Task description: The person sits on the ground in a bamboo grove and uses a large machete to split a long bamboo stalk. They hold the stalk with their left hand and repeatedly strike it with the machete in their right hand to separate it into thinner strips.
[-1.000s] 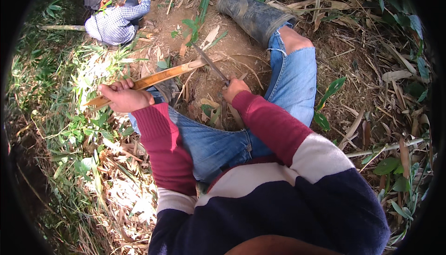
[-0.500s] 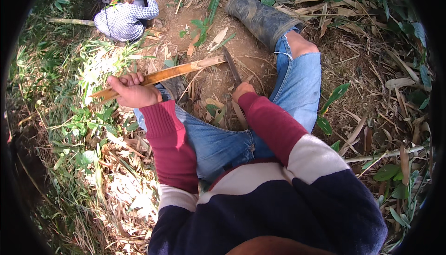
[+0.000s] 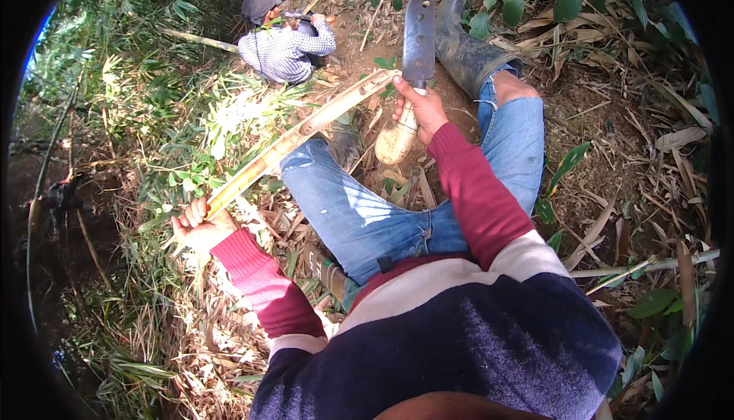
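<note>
A long split bamboo piece, pale yellow with its hollow inner side showing, slants across my left knee. My left hand grips its lower left end with curled fingers. My right hand holds a machete at the neck of its pale wooden handle. The broad dark blade, pierced by several holes, points up and away from me. The bamboo's far end meets the fingertips of my right hand; whether they pinch it I cannot tell.
My legs are spread in jeans, with a muddy rubber boot at the right. Another person in a checked shirt crouches at the upper left beside a pole. Dry leaves and green plants surround me.
My left hand has moved down and left along with its end of the bamboo. The machete has turned from edge-on to broadside, and my right hand has risen to the bamboo's far end.
</note>
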Action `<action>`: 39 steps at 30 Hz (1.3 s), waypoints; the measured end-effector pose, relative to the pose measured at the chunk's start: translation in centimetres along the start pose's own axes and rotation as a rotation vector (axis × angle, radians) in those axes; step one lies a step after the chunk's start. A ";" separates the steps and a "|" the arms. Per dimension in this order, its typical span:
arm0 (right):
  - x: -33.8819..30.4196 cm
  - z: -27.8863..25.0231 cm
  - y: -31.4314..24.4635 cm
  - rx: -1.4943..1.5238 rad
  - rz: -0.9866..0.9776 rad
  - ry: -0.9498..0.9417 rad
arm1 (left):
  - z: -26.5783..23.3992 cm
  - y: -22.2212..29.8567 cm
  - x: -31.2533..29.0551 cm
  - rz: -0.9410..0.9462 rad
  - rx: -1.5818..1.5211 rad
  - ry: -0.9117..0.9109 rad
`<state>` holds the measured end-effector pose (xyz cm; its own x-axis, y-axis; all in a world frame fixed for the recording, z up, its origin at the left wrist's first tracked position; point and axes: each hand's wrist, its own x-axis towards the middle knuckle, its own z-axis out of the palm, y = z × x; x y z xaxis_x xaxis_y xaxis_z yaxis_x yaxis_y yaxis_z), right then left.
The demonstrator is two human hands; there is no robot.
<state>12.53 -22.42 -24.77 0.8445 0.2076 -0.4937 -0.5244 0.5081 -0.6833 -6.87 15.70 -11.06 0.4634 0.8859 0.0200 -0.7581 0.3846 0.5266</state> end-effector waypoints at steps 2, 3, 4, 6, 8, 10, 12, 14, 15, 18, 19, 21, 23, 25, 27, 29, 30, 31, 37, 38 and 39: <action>-0.9 0.5 -1.1 0.054 0.012 -0.026 | -0.5 1.0 -0.2 0.002 -0.059 0.048; -1.0 0.2 -1.0 0.067 0.022 -0.043 | -0.4 1.3 -0.4 0.003 -0.072 0.019; -1.1 -0.1 -1.0 0.050 0.008 -0.053 | -0.4 1.5 -0.6 -0.002 -0.092 0.012; -0.9 -0.2 -0.5 0.012 -0.018 -0.078 | 0.2 1.7 -1.3 0.038 -0.051 0.001; -0.3 -0.5 0.3 0.028 -0.038 -0.051 | 3.0 1.2 -2.9 0.039 -0.017 -0.096; -0.3 -0.4 0.3 0.109 -0.036 -0.060 | 4.2 2.0 -2.8 -0.028 -0.039 -0.252; -0.3 0.0 0.4 0.258 -0.011 -0.099 | 5.5 2.6 -2.5 -0.105 -0.104 -0.425; -0.3 0.3 0.2 0.372 0.047 -0.128 | 6.6 3.0 -2.5 -0.149 -0.180 -0.457; -0.3 0.2 -0.1 0.422 0.067 -0.149 | 7.6 2.8 -3.0 -0.143 -0.199 -0.474; -0.3 -0.3 -1.0 0.506 0.074 -0.177 | 9.2 3.4 -3.0 -0.149 -0.282 -0.571; -0.3 -0.5 -1.3 0.522 0.067 -0.182 | 9.5 3.8 -3.0 -0.149 -0.267 -0.636; 0.0 -1.0 -1.5 0.555 0.058 -0.212 | 9.8 4.5 -2.6 -0.150 -0.225 -0.773; 0.2 -1.6 -1.6 0.556 0.039 -0.257 | 9.9 4.9 -2.4 -0.156 -0.251 -0.755; 0.2 -1.4 -1.9 0.514 0.012 -0.301 | 10.7 4.7 -2.8 -0.074 -0.242 -0.672; -0.1 -1.1 -2.2 0.486 -0.014 -0.339 | 11.1 4.2 -3.7 -0.037 -0.203 -0.488; -0.4 -0.9 -2.5 0.471 -0.035 -0.372 | 9.9 4.5 -3.0 -0.057 -0.212 -0.391; -0.6 -0.9 -2.6 0.478 -0.051 -0.378 | 9.2 4.7 -2.8 -0.063 -0.241 -0.347; -0.8 -0.6 -2.7 0.486 -0.064 -0.392 | 8.7 4.8 -2.7 -0.001 -0.230 -0.328; 0.3 -1.4 -1.9 0.517 -0.092 -0.381 | 8.7 4.2 -3.3 0.073 -0.241 -0.419; 0.7 -1.7 -1.7 0.521 -0.090 -0.393 | 9.2 4.1 -3.5 0.082 -0.241 -0.432; 0.9 -2.0 -1.8 0.519 -0.076 -0.364 | 9.4 3.9 -3.4 0.057 -0.272 -0.450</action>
<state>14.01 -24.82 -25.01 0.9080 0.3796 -0.1775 -0.4178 0.8522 -0.3148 -7.13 11.72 -1.06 0.5241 0.7312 0.4367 -0.8516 0.4457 0.2757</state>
